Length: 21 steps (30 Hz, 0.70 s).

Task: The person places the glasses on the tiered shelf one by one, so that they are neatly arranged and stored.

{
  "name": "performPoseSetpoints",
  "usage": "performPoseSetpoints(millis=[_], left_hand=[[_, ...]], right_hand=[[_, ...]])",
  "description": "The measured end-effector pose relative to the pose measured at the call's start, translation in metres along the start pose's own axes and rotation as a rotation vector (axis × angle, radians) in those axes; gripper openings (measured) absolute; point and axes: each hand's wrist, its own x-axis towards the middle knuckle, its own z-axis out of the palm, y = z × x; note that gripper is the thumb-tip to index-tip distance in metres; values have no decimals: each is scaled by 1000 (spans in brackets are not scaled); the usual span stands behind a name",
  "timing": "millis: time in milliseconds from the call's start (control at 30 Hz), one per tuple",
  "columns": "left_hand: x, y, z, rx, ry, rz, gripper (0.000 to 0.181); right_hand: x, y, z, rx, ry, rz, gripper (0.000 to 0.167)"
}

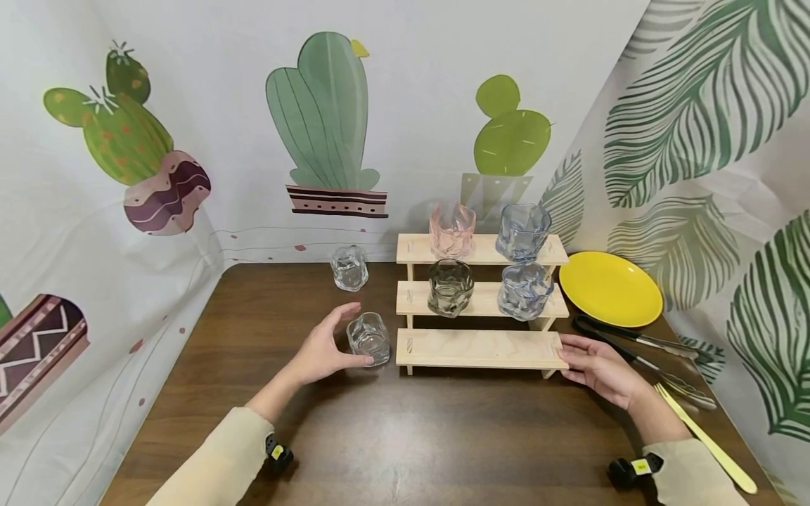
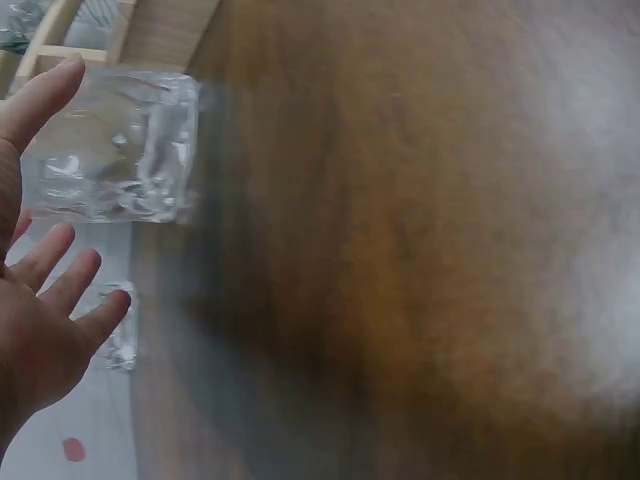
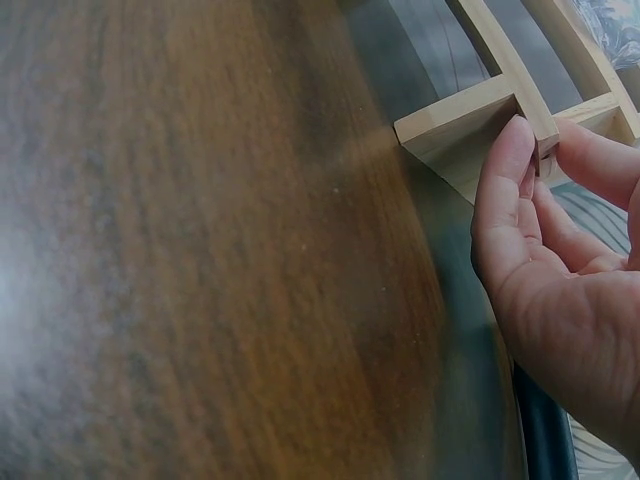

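Observation:
Beside the left end of a three-step wooden display shelf (image 1: 481, 349), a clear drinking glass (image 1: 370, 342) stands on the table. My left hand (image 1: 325, 351) is spread around that glass, thumb at its near side and fingers apart from it; in the left wrist view the glass (image 2: 110, 150) lies close to the thumb. At the shelf's right end, my right hand (image 1: 598, 369) pinches the lowest step between thumb and fingers. Higher up stand a pink glass (image 1: 452, 232), a blue glass (image 1: 523, 233), a smoky grey glass (image 1: 451, 288) and a pale blue glass (image 1: 525, 292).
Another clear glass (image 1: 349, 268) stands at the back left of the brown table (image 1: 392, 436). Right of the shelf lie a yellow plate (image 1: 610, 288), black-handled utensils (image 1: 633, 351) and yellow-handled tongs or cutlery (image 1: 705, 439). A printed cloth (image 1: 418, 105) hangs behind.

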Motion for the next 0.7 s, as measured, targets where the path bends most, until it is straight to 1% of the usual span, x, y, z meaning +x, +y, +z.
performPoseSetpoints(millis=[100,233,400,467,633,700], left_hand=[[0,-6,5,-21,-27,-10,104],[1,-11,10,-14,-30,-37,103],[2,-12,15,-26,-9,-61,97],[2,-12,17,-51,1,-68,95],[1,-12,18,-76,28,-73,91],[0,-12,18,-65,39,-71,91]], right_hand=[[0,0,1,2,5,2,25],[0,-1,2,-3,14,6,25],[-1,-2,3,-9,26,15,26],[-1,-2,2,-9,27,15,26],[-1,-1,2,-4,20,9,25],[0,-1,2,-3,19,8,25]])
